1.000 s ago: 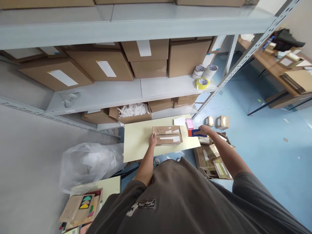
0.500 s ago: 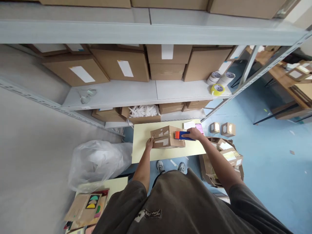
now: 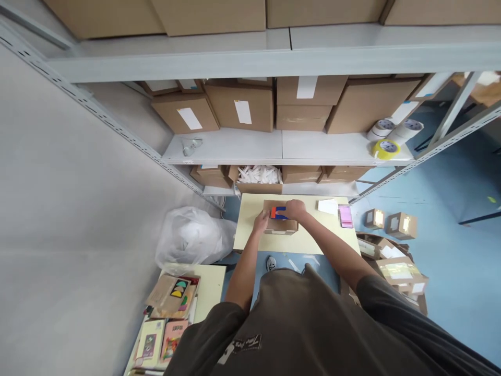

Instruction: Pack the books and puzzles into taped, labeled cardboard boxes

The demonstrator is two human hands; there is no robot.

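A small brown cardboard box stands on a pale yellow table in front of me. My left hand rests closed against the box's left end. My right hand grips a blue and red tape dispenser and presses it onto the top of the box. A white paper slip and a pink pad lie on the table to the right of the box.
Grey metal shelving behind the table holds many brown boxes and tape rolls. A plastic bag sits on the floor at the left. Small labelled boxes and flattened cardboard lie on the blue floor at the right. Printed cards lie on a second table near left.
My right hand carried the tape dispenser from the table's right edge leftward onto the top of the box. The box now stands closed; my left hand stays at its left end. My head turned.
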